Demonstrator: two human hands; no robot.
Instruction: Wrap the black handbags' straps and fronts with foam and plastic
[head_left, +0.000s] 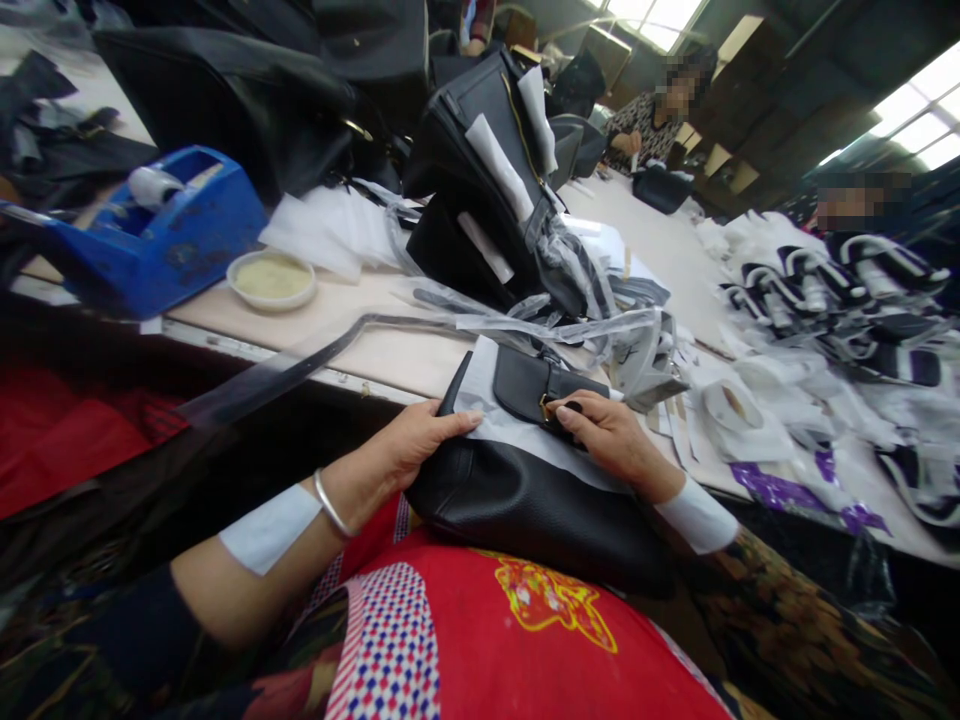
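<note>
Fingers [457, 422] of left hand [412, 445] grip the black handbag [525, 510], which rests on the lap against the table [390, 350] edge. Right hand [611, 435] pinches its flap clasp [546, 408]. Beyond: 1 shallow dish [271, 280], 1 blue tape dispenser [161, 235], 1 upright black bag [480, 200].
</note>
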